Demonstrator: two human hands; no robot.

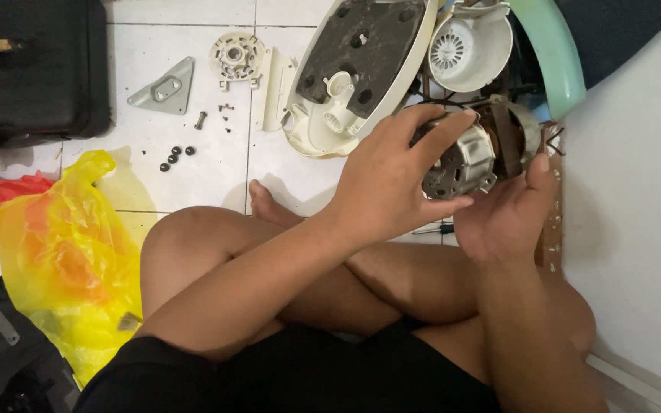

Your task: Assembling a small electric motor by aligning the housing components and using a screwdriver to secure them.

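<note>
A grey metal electric motor with a copper-wound middle is held above my crossed legs. My left hand grips its near end, fingers wrapped over the top of the housing and thumb under it. My right hand cups the motor from below and the right, thumb up against its far end. Both hands are shut on the motor.
A cream appliance base lies upturned on the white tile floor, with a round white vented cap and a pale green curved part. Loose screws, black rubber feet, a grey bracket and a yellow plastic bag lie left. A small screwdriver lies by my knee.
</note>
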